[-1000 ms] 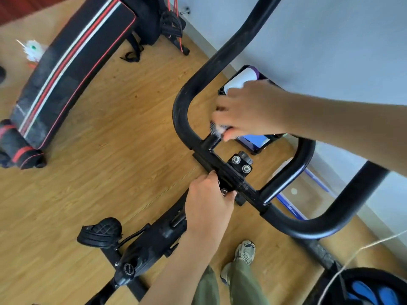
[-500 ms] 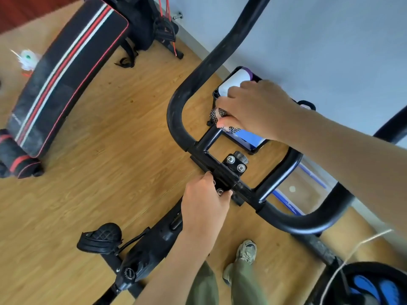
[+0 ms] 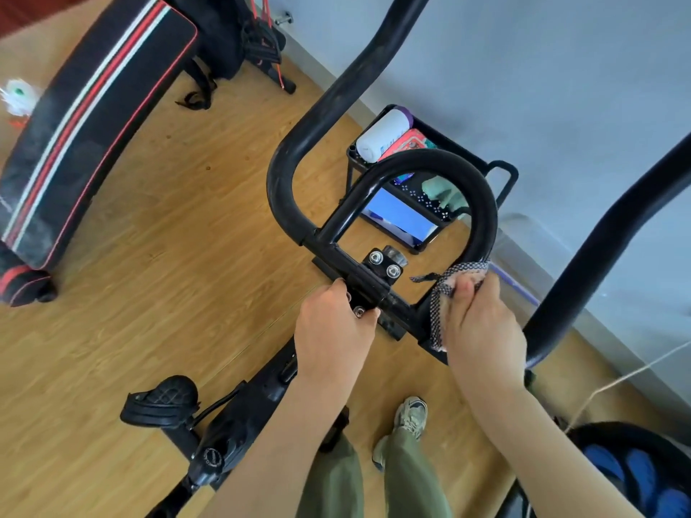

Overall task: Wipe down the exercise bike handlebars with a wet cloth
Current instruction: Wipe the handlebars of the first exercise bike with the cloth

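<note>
Wood-grain floor [image 3: 168,256] below, left hand [image 3: 332,338] grips glossy tubular handlebars [image 3: 422,158], right hand [image 3: 482,330] clutches checkered cloth [image 3: 435,312].

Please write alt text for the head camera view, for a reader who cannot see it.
A person's right hand holds a checked cloth against the black exercise bike handlebars, while the left hand grips the centre bar. A padded bench lies on the wooden floor.
</note>
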